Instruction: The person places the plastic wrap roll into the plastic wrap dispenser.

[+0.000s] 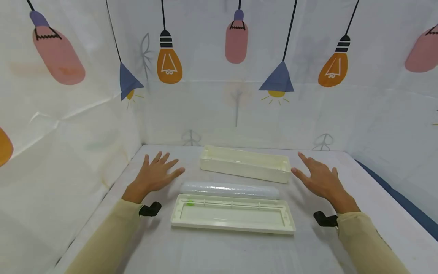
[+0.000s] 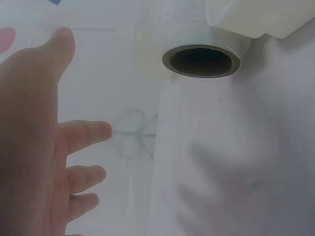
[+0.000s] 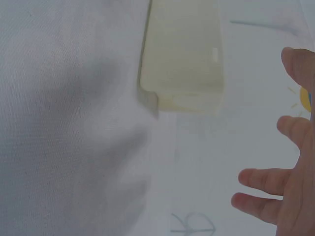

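Observation:
My left hand [image 1: 154, 176] hovers over the table's left side with its fingers spread, holding nothing. My right hand [image 1: 321, 179] is likewise spread and holds nothing, near the right end of a long cream plastic box [image 1: 244, 172]. In front of that box lies a roll of clear plastic wrap [image 1: 229, 190]. Its hollow cardboard core [image 2: 202, 61] faces the left wrist camera. Closest to me sits a flat cream lid [image 1: 236, 214] with a raised rim and a small green mark. In the right wrist view the end of a cream plastic piece [image 3: 184, 54] shows beside the fingers.
The white-covered table [image 1: 219, 253] bears these things. White sheeting [image 1: 212, 110] printed with lamps and bulbs rises behind it and on both sides. A dark blue strip [image 1: 397, 198] runs along the right edge. Black wrist mounts [image 1: 150, 209] stick out from both sleeves.

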A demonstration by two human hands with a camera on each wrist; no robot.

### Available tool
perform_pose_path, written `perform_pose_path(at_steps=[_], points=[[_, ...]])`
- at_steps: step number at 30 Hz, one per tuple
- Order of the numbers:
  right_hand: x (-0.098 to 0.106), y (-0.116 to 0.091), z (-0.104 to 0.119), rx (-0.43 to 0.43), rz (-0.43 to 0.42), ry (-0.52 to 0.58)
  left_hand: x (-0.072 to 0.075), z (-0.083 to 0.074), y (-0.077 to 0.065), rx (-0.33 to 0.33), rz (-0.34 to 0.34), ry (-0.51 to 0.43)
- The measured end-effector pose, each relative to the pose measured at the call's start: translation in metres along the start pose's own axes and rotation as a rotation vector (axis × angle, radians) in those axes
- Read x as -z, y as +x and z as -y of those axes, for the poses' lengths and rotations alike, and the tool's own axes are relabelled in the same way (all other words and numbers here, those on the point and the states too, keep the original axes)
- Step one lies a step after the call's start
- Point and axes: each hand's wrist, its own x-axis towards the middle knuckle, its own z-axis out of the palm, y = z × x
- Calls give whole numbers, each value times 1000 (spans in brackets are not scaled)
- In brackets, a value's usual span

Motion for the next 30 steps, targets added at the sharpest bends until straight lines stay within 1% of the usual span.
perform_pose_path(at_steps=[6, 9, 13, 19, 23, 27, 30], points=[[-5, 1, -1, -8, -3, 37, -1, 1, 5, -4, 7, -25], [-6, 3, -1, -6, -3, 45, -2, 3, 8, 5, 15, -42], [-7, 5, -2, -13, 5, 72, -3, 3, 12, 33, 41, -96], [-11, 8, -5, -66, 29, 183, -5, 3, 19, 58, 73, -232], [-17, 10, -6, -83, 23, 255, -8, 2, 23, 45, 66, -261], [-22, 10, -8, -93, 4, 302, -9, -2, 28, 31, 60, -278], [-26, 10, -10, -94, -4, 331, -10, -5, 31, 34, 61, -291]])
